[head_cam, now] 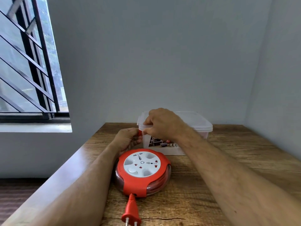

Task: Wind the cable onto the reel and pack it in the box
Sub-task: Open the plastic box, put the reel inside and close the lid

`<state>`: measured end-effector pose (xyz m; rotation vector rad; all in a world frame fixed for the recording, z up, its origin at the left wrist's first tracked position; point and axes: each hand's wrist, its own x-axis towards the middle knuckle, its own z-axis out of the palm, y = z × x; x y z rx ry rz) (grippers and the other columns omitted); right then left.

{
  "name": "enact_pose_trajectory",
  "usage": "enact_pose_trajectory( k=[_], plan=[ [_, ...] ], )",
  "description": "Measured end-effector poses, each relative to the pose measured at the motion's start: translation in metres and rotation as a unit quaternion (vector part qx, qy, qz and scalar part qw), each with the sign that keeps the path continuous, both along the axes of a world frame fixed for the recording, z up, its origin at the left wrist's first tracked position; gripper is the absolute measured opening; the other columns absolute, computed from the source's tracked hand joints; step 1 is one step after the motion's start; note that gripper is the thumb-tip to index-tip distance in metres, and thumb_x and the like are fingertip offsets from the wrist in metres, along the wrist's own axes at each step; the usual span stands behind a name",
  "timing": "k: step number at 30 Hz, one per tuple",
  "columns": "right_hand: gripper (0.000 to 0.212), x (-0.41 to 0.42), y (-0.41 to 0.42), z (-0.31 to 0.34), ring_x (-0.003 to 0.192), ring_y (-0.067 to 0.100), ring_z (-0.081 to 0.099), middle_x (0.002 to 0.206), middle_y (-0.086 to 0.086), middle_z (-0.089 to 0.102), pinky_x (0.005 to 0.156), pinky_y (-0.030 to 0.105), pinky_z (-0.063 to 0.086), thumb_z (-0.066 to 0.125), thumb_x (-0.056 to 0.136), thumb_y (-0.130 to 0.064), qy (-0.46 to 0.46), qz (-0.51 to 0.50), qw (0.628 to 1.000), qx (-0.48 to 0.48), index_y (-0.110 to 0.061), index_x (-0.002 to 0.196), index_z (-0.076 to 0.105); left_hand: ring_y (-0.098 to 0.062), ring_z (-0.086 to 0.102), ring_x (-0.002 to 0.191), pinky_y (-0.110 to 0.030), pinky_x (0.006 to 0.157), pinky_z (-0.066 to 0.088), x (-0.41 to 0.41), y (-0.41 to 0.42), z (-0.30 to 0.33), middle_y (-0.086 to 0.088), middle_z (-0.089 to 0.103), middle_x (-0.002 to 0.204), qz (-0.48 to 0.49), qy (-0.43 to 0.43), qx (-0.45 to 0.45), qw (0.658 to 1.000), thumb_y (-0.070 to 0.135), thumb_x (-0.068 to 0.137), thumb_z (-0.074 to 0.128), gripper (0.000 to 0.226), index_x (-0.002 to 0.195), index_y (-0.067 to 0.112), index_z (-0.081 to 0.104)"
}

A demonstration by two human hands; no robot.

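Opening the box (192, 128): right hand (161, 123) pinches the lid corner; left hand (128, 138) seemingly grips its red clasp; peel gently.

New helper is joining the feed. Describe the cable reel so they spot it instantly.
On the wooden table, between the person's forearms and just in front of the clear plastic box, lies the cable reel. It is round and red with a white socket face, its red plug trailing toward the camera.
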<state>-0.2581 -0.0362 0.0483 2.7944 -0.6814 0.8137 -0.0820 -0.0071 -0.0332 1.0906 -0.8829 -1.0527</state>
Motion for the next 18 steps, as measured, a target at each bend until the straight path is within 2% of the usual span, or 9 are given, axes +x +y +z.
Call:
enact_pose_trajectory(
  k=[4,9,12,15,18],
  plan=[
    [0.029,0.005,-0.003,-0.007,0.077,0.01,0.049,0.075,-0.01,0.049,0.064,0.025,0.034,0.072,0.082,-0.037,-0.053,0.004,0.998,0.036,-0.019,0.103,0.077,-0.006,0.062,0.052,-0.015,0.052,0.056,-0.001,-0.002,0.001,-0.01,0.063,0.076,0.023,-0.008,-0.013,1.0,0.002,0.101,0.054,0.018,0.09,-0.002,0.068],
    [0.024,0.009,-0.001,0.015,0.077,0.005,0.052,0.089,-0.001,0.066,0.074,0.021,0.037,0.07,0.087,-0.028,-0.148,0.015,0.987,0.058,-0.013,0.105,0.076,-0.004,0.058,0.046,-0.013,0.047,0.054,0.0,-0.005,-0.001,-0.007,0.059,0.067,0.057,0.012,-0.03,0.998,0.001,0.102,0.052,0.02,0.088,-0.003,0.065],
    [0.024,0.008,0.0,0.031,0.079,0.008,0.055,0.089,-0.003,0.064,0.079,0.022,0.043,0.069,0.088,-0.028,-0.186,0.02,0.981,0.053,-0.013,0.106,0.076,-0.007,0.054,0.049,-0.014,0.046,0.051,0.005,-0.006,-0.001,-0.003,0.058,0.061,0.085,0.039,-0.058,0.994,0.004,0.101,0.054,0.021,0.084,0.0,0.066],
    [0.024,0.008,-0.002,0.036,0.08,0.008,0.053,0.08,-0.011,0.053,0.076,0.021,0.041,0.068,0.089,-0.027,-0.221,0.024,0.974,0.04,-0.014,0.108,0.075,-0.006,0.055,0.047,-0.016,0.045,0.05,0.019,-0.009,0.0,-0.004,0.061,0.068,0.134,0.091,-0.084,0.983,0.006,0.101,0.055,0.017,0.093,0.001,0.069],
    [0.027,0.006,-0.003,0.038,0.082,0.007,0.056,0.083,-0.009,0.056,0.079,0.019,0.048,0.068,0.091,-0.023,-0.312,0.039,0.948,0.042,-0.01,0.114,0.072,-0.006,0.053,0.048,-0.017,0.041,0.046,0.034,-0.012,-0.005,-0.006,0.059,0.078,0.157,0.117,-0.101,0.976,0.012,0.105,0.049,0.022,0.113,0.0,0.065]
  ],
)
